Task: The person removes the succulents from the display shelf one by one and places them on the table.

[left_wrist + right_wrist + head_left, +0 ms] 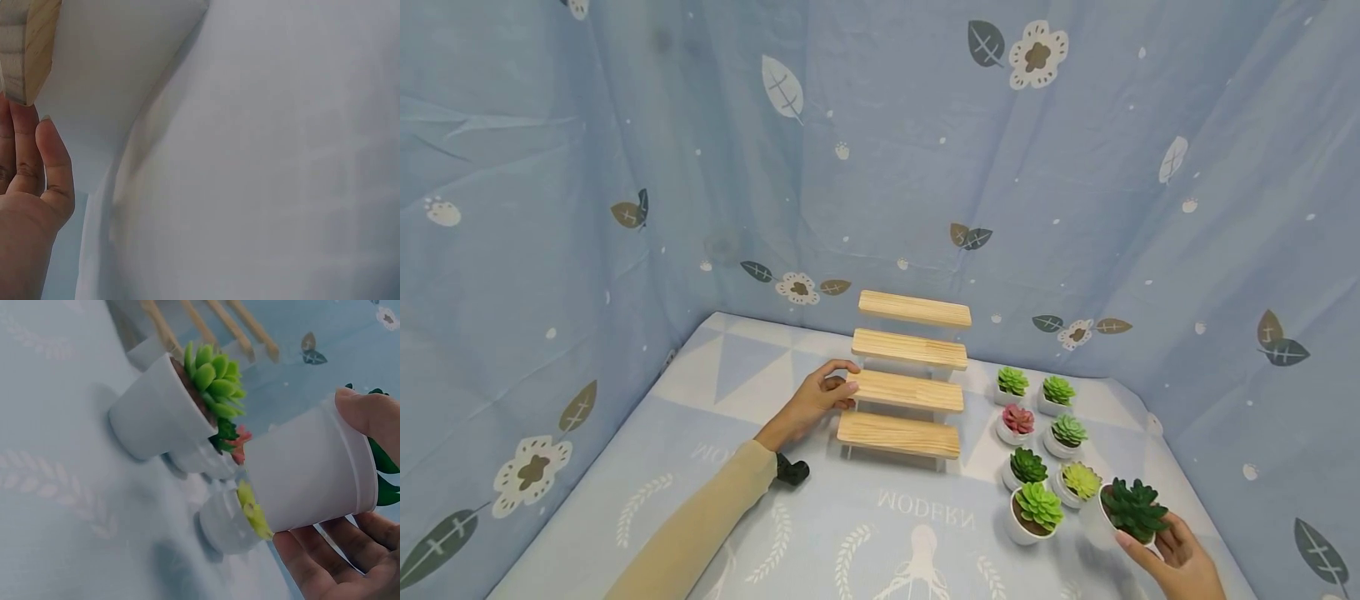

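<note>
A tiered wooden shelf stand (898, 433) with light slatted steps stands at the middle of the table. My left hand (816, 400) grips the left end of its second step from the front, thumb on the wood. In the left wrist view, fingers reach up to the board's end (39, 50). My right hand (1183, 558) holds a dark green potted succulent (1133, 508) by its white pot (306, 469), thumb on one side and fingers on the other. The pot is tilted and raised off the table at the near right.
Several small potted succulents stand right of the stand, among them a bright green one (1039, 505), a yellow-green one (1081, 481) and a red one (1018, 419). A small black object (792, 470) lies by the left forearm. Patterned curtains (880, 167) enclose the table.
</note>
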Available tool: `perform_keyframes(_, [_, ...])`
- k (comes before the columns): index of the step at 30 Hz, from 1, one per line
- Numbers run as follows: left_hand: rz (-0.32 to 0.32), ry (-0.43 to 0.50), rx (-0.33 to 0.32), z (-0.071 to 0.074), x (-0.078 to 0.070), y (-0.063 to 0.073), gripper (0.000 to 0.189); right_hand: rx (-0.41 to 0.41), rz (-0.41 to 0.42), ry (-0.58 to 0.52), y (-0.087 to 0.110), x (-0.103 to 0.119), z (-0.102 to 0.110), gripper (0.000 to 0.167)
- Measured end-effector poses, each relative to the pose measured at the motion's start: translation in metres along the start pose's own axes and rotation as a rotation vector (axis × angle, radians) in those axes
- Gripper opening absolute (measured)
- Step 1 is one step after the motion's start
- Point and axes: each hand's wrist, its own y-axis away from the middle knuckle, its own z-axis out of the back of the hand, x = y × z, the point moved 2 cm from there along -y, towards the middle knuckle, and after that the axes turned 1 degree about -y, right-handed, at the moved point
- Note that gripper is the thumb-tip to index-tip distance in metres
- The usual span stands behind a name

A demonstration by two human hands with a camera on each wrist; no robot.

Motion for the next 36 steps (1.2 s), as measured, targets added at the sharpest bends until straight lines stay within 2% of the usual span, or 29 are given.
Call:
perform_keyframes(8, [-0.001, 0.007, 0.006, 0.000, -0.001, 0.000, 0.041, -0.123, 0.013, -0.006, -0.001, -0.013, -0.009, 0.104])
perform_keyframes(19, [0.005, 0.005, 0.013, 0.001, 0.000, 0.000, 0.042, -0.191, -0.002, -0.043, -0.009, -0.032, -0.020, 0.102])
perform_keyframes(30, [-0.007, 0.001, 0.012, 0.001, 0.002, -0.001, 0.041, -0.197, -0.007, -0.004, -0.016, -0.046, -0.024, 0.106])
perform_keyframes(36, [-0.013, 0.002, 0.009, 0.002, 0.002, -0.001, 0.041, -0.127, -0.002, -0.055, -0.013, -0.045, -0.030, 0.112])
